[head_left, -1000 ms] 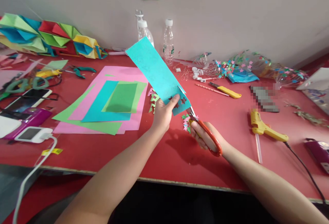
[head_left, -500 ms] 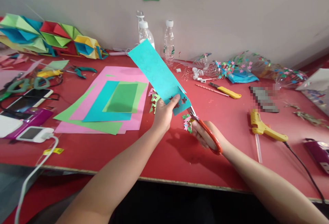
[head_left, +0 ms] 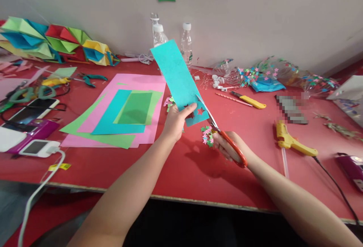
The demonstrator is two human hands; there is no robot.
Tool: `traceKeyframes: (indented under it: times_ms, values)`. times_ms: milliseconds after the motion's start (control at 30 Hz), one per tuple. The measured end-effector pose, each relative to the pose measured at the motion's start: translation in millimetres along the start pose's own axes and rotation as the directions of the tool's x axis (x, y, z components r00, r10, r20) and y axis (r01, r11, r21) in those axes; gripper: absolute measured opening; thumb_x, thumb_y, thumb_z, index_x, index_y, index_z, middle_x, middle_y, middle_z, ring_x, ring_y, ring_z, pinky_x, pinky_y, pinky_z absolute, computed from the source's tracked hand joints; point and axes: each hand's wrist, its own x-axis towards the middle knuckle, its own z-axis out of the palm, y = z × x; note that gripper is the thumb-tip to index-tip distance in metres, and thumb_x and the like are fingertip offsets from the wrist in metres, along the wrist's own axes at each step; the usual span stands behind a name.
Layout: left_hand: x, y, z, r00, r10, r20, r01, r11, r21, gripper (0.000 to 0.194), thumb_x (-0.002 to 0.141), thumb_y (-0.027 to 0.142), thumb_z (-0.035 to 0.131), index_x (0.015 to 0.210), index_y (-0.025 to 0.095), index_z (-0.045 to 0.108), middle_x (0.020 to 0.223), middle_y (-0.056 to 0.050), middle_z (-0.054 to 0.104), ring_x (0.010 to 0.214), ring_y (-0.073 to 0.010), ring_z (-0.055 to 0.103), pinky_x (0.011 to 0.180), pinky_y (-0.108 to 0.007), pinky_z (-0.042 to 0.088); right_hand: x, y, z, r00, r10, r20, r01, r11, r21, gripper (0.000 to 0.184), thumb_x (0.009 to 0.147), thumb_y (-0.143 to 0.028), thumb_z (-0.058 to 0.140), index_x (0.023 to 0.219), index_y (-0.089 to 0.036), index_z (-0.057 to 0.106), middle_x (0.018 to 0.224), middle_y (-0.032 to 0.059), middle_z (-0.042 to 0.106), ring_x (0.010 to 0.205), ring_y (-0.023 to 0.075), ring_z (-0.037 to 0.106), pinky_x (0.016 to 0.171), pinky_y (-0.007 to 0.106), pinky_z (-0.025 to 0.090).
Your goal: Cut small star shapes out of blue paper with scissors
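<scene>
My left hand (head_left: 176, 121) pinches the lower end of a turquoise paper strip (head_left: 178, 75), its thumb lying on the front. Star-shaped holes are cut through the strip near the thumb. In my right hand (head_left: 228, 145) is a pair of red-handled scissors (head_left: 234, 148), their blades up against the strip's right edge by the holes. How far the blades are apart is hard to make out. Below the blades, on the red table (head_left: 181, 179), lies a small pile of green and pink paper stars (head_left: 207, 136). Pale green and pink scraps (head_left: 169, 102) show partly behind the strip.
Coloured paper sheets (head_left: 133, 137) lie at left, beyond them pliers (head_left: 90, 79), a phone (head_left: 34, 109) and folded paper shapes (head_left: 65, 37). Plastic bottles (head_left: 186, 45) stand by the wall. A yellow cutter (head_left: 252, 101), glue gun (head_left: 293, 141) and star-filled clear bottles (head_left: 279, 69) are at right.
The turquoise strip has turned more upright, its top moving right. My left hand has shifted slightly left, and the scissor blades now lie along the strip's right edge.
</scene>
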Motion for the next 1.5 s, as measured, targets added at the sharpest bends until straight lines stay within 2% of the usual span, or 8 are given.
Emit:
traceKeyframes:
  times_ms: [233,400,500,700,867,1067,1300,1500]
  values:
    - [6.3,11.1,-4.0,0.990,-0.142,0.020,0.144,0.977,-0.158,0.029,0.061,0.032,0.081,0.078,0.018,0.063,0.065,0.004,0.064,0.053,-0.0077,0.057,0.052,-0.020,0.047,5.5,5.2,-0.4,0.999,-0.046,-0.028,0.048,0.997,0.053,0.045,0.085,-0.058,0.052,0.059,-0.022,0.045,0.035,-0.0072,0.038,0.030,0.0075,0.036,0.035,0.021,0.032]
    - [-4.9,-0.9,4.5,0.912,-0.272,0.306,0.320,0.940,-0.117,0.033,0.066,0.044,0.079,0.077,0.016,0.066,0.066,-0.001,0.066,0.061,-0.0129,0.063,0.058,-0.025,0.052,5.0,6.1,1.4,0.987,-0.130,-0.094,0.138,0.987,0.081,0.048,0.080,-0.065,0.053,0.059,-0.022,0.044,0.034,-0.0070,0.038,0.031,0.0085,0.037,0.037,0.023,0.033]
    - [-8.8,-6.7,6.9,0.936,-0.223,0.272,0.243,0.969,-0.045,0.025,0.070,0.038,0.078,0.070,0.016,0.066,0.066,-0.002,0.066,0.058,-0.0105,0.062,0.058,-0.023,0.051,4.6,5.4,1.8,0.987,-0.121,-0.108,0.130,0.988,0.084,0.050,0.077,-0.066,0.057,0.058,-0.023,0.042,0.035,-0.0073,0.038,0.032,0.0082,0.036,0.037,0.023,0.031]
    - [0.6,-0.6,2.1,0.998,-0.058,0.019,0.059,0.996,-0.061,0.027,0.067,0.036,0.077,0.081,0.016,0.066,0.072,-0.002,0.071,0.059,-0.0137,0.067,0.056,-0.025,0.052,7.1,11.1,1.3,0.981,-0.155,-0.119,0.161,0.986,0.042,0.047,0.078,-0.062,0.059,0.061,-0.021,0.046,0.038,-0.0075,0.037,0.034,0.0085,0.035,0.040,0.023,0.029]
    - [2.6,8.6,0.5,0.999,-0.042,0.014,0.044,0.986,-0.160,0.024,0.071,0.033,0.073,0.086,0.019,0.061,0.078,-0.001,0.070,0.067,-0.0134,0.068,0.056,-0.024,0.051,8.5,13.8,1.3,0.979,-0.177,-0.102,0.175,0.984,-0.028,0.043,0.081,-0.058,0.058,0.063,-0.020,0.050,0.042,-0.0068,0.035,0.038,0.0083,0.033,0.041,0.022,0.027]
    - [2.6,9.0,4.5,0.994,-0.108,0.009,0.105,0.938,-0.329,0.023,0.061,0.017,0.079,0.076,0.017,0.062,0.076,0.000,0.067,0.068,-0.0081,0.062,0.057,-0.019,0.046,9.6,14.8,1.9,0.974,-0.205,-0.100,0.187,0.969,-0.158,0.040,0.081,-0.052,0.060,0.062,-0.018,0.052,0.050,-0.0050,0.035,0.045,0.0079,0.031,0.041,0.020,0.024]
    - [3.2,3.9,-3.2,0.987,0.142,-0.072,-0.139,0.989,0.043,0.016,0.073,0.028,0.074,0.068,0.017,0.063,0.063,0.001,0.060,0.057,-0.0077,0.054,0.055,-0.021,0.044,4.6,8.1,-3.9,0.983,-0.185,0.007,0.185,0.973,-0.136,0.042,0.083,-0.055,0.056,0.062,-0.020,0.048,0.044,-0.0064,0.034,0.040,0.0085,0.032,0.042,0.022,0.024]
    - [3.1,4.7,-5.8,0.986,0.163,-0.032,-0.158,0.981,0.109,0.016,0.075,0.029,0.070,0.067,0.018,0.061,0.059,0.002,0.059,0.053,-0.0089,0.053,0.056,-0.023,0.046,3.7,7.9,-8.2,0.977,-0.205,0.062,0.212,0.963,-0.165,0.046,0.084,-0.057,0.055,0.061,-0.021,0.041,0.044,-0.0062,0.037,0.040,0.0083,0.034,0.044,0.023,0.024]
